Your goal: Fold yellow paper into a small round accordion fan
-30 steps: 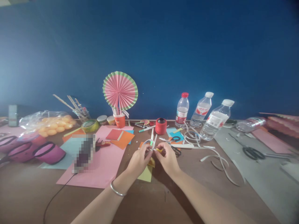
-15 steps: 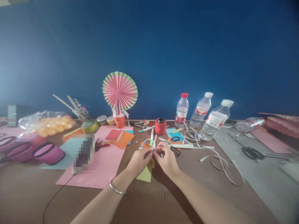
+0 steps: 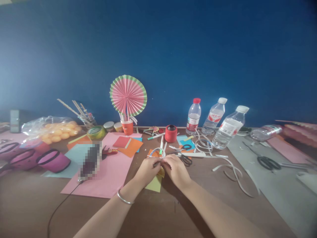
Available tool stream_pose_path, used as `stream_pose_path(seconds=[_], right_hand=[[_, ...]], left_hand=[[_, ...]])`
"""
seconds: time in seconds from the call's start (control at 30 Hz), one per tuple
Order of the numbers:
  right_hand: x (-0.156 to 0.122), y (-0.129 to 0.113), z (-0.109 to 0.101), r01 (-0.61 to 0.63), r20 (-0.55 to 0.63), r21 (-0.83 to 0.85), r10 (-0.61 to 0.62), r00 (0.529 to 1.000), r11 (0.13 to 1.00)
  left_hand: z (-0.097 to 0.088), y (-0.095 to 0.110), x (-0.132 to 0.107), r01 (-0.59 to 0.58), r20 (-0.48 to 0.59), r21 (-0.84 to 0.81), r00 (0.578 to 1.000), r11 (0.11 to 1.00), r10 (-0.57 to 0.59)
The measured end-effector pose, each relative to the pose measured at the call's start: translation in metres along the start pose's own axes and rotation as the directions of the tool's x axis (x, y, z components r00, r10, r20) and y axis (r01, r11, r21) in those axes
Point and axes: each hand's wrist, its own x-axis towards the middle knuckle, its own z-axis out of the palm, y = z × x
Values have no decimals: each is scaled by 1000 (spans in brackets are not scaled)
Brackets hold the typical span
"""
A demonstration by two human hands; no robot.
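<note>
A: What are the biggest parts?

B: A blue wall (image 3: 163,49) fills the back. The brown table (image 3: 218,185) meets it along a far edge and runs toward us, under both forearms, out of the bottom of the view.

A: And the sheets on it?

B: A grey sheet (image 3: 262,180) at the right, its edge slanting well away from the hands. A pink sheet (image 3: 114,178) at the left, its right edge much nearer, just beside the left wrist.

A: So the roomier side?

B: The right: a broad brown stretch lies between that forearm and the grey edge, with curled strips at its far end. Near the wall stand a round paper fan (image 3: 128,96) and three bottles (image 3: 214,115), well beyond the fingers.

A: The hands?

B: The left hand (image 3: 148,170) is closed on a white strip (image 3: 156,148). The right hand (image 3: 177,168) has a narrow grip on it too, fingertips meeting the left's, though they cover the exact pinch.

A: Anything close by?

B: A yellow sheet (image 3: 154,185) below, a red spool (image 3: 170,134) behind, scissors (image 3: 184,156) just past the right knuckles.

A: And the strip?

B: Mid-table, looped up beyond the fingertips.
</note>
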Motion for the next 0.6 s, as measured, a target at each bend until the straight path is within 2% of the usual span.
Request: stream_pose_path(seconds=[0.23, 0.4, 0.5, 0.53, 0.6], right_hand=[[1, -1, 2, 24, 33, 60, -26, 999, 998], [2, -5, -3, 2, 15, 199, -5, 1000, 980], [3, -2, -7, -101, -110, 282, 136, 985, 954], [4, 1, -8, -146, -172, 307, 206, 963, 941], [5, 7, -8, -211, -280, 356, 320, 905, 910]], left_hand=[[-4, 0, -1, -49, 6, 63, 999, 997, 49], [-10, -4, -1, -16, 30, -75, 999, 997, 18], [-17, -13, 1, 82, -73, -42, 994, 996, -85], [-20, -18, 2, 117, -121, 14, 986, 993, -114], [-23, -27, 5, 117, -181, 128, 979, 985, -93]])
